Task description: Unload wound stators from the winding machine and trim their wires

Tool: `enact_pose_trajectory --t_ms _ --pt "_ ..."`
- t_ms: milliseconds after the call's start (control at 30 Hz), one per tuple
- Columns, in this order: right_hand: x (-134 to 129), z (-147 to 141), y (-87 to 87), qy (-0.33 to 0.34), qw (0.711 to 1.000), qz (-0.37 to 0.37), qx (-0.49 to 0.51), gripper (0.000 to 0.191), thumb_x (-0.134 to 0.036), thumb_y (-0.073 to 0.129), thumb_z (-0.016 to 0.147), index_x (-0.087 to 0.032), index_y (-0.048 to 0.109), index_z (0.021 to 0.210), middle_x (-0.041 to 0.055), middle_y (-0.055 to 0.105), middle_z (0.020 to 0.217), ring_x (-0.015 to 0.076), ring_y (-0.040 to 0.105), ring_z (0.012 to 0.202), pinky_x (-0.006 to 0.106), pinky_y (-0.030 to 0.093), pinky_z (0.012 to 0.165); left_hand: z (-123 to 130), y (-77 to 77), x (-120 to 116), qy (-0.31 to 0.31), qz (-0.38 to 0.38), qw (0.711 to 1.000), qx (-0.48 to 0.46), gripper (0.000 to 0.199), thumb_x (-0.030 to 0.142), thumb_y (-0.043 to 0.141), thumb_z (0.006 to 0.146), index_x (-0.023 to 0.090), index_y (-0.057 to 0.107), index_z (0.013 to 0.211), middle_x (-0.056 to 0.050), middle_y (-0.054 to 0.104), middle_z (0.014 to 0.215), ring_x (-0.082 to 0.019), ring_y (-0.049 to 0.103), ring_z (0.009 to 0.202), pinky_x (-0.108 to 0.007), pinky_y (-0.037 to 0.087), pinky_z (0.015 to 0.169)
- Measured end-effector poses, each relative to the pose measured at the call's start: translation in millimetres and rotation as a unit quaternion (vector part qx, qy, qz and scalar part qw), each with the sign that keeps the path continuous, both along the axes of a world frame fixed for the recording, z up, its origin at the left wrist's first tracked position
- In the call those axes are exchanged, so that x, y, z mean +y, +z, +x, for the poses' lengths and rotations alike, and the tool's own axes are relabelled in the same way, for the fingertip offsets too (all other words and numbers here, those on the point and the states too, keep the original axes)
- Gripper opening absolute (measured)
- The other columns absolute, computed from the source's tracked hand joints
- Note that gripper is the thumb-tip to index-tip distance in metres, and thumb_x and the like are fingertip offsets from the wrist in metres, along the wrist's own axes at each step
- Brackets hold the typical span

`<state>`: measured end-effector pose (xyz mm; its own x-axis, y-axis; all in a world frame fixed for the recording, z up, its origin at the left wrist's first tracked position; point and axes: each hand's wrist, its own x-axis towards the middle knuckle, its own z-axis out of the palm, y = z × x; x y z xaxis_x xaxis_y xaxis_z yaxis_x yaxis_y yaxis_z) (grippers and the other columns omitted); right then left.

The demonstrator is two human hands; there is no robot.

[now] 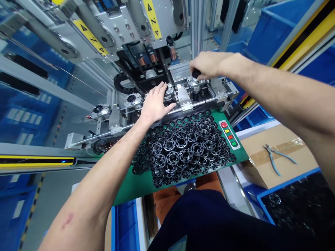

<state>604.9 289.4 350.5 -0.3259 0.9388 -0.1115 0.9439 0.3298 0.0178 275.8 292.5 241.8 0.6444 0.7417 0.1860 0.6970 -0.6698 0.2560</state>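
My left hand (155,104) lies with its fingers spread against a round metal fixture (169,91) on the machine's rail. Farther right, my right hand (204,66) has its fingers closed round a black part (196,73), just above another round metal fixture (193,82). Two more fixtures stand to the left, one holding a black ring (132,99) and the far one another black ring (98,109). In front of the rail, a big heap of black ring-shaped parts (181,142) covers much of the green table (131,188).
A control panel (229,135) with coloured buttons sits at the table's right. Blue-handled pliers (274,155) lie on a cardboard box (258,157). A blue bin (272,190) of black parts is at lower right. Machine heads (115,31) and thin wires hang above the fixtures.
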Motion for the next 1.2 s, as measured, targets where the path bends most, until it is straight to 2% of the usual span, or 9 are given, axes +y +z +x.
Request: enact_pose_trajectory --t_ms 133,433,567,667,800,967,1033,1100,1200 --pt "-19 0 -5.7 -0.007 1.0 0.019 0.0 0.046 -0.019 0.078 0.114 -0.014 0.076 0.16 0.0174 0.08 0.16 0.031 0.076 0.145 0.047 0.057 0.126 2 1.6 -3 0.001 0.002 1.0 -0.004 0.115 0.088 0.058 0.106 0.013 0.043 0.191 -0.022 0.036 0.2 -0.047 0.04 0.183 -0.067 0.032 0.153" --pt "1 13 -3.9 0.018 1.0 -0.012 0.01 0.042 -0.02 0.08 0.109 -0.028 0.082 0.15 0.0083 0.084 0.155 0.0333 0.077 0.148 0.054 0.056 0.131 2 -0.7 -2 0.004 0.009 1.0 -0.021 0.104 0.076 0.067 0.106 0.017 0.046 0.189 -0.02 0.04 0.198 -0.047 0.043 0.181 -0.069 0.036 0.151" --pt "-9 18 -5.7 0.043 0.999 0.014 0.001 0.048 -0.028 0.072 0.111 -0.024 0.074 0.159 0.0174 0.076 0.164 0.0388 0.071 0.155 0.058 0.055 0.136 3 0.3 -4 0.005 0.01 1.0 -0.025 0.103 0.07 0.071 0.106 0.013 0.046 0.188 -0.021 0.04 0.198 -0.047 0.043 0.181 -0.068 0.034 0.152" --pt "-12 22 -5.8 0.036 0.999 0.024 0.001 0.052 -0.032 0.068 0.114 -0.022 0.069 0.165 0.0195 0.072 0.168 0.0375 0.068 0.157 0.056 0.052 0.139 3 1.7 -5 0.01 0.006 1.0 -0.027 0.103 0.068 0.072 0.105 0.014 0.046 0.188 -0.021 0.04 0.198 -0.048 0.044 0.18 -0.068 0.035 0.151" --pt "-5 21 -3.9 0.024 1.0 0.01 -0.003 0.047 -0.03 0.069 0.114 -0.025 0.071 0.161 0.0131 0.077 0.166 0.031 0.072 0.152 0.051 0.052 0.135 3 1.5 -4 0.007 0.002 0.999 -0.034 0.103 0.073 0.069 0.105 0.018 0.047 0.189 -0.02 0.041 0.198 -0.048 0.044 0.18 -0.071 0.035 0.151" --pt "-1 13 2.3 0.014 1.0 0.006 -0.024 0.062 -0.039 0.093 0.102 -0.023 0.072 0.158 0.0115 0.086 0.145 0.0281 0.079 0.128 0.044 0.06 0.114 2 -1.0 -2 0.008 -0.001 0.999 -0.044 0.106 0.08 0.067 0.104 0.019 0.048 0.188 -0.019 0.042 0.198 -0.048 0.045 0.18 -0.071 0.035 0.151" --pt "-5 12 6.3 0.01 1.0 0.018 0.007 0.056 -0.039 0.094 0.1 -0.026 0.074 0.151 0.0092 0.087 0.141 0.0263 0.08 0.121 0.041 0.062 0.108 2 -1.7 -2 0.006 -0.001 0.999 -0.047 0.105 0.083 0.066 0.105 0.021 0.048 0.189 -0.018 0.042 0.198 -0.048 0.044 0.18 -0.072 0.034 0.151" --pt "-12 13 10.2 -0.002 0.997 0.038 0.062 0.051 -0.043 0.091 0.1 -0.03 0.074 0.147 0.0072 0.086 0.144 0.025 0.079 0.12 0.041 0.062 0.108 2 -1.7 -2 0.006 0.001 0.999 -0.047 0.106 0.084 0.065 0.105 0.021 0.049 0.189 -0.017 0.042 0.198 -0.047 0.044 0.18 -0.072 0.034 0.151" --pt "-20 15 14.0 -0.008 0.989 0.05 0.137 0.063 -0.057 0.089 0.097 -0.036 0.072 0.155 0.005 0.085 0.153 0.0244 0.076 0.131 0.042 0.06 0.118 3 -0.8 -3 0.011 0.001 0.999 -0.047 0.107 0.085 0.066 0.105 0.02 0.049 0.189 -0.018 0.043 0.198 -0.047 0.045 0.18 -0.071 0.035 0.151"
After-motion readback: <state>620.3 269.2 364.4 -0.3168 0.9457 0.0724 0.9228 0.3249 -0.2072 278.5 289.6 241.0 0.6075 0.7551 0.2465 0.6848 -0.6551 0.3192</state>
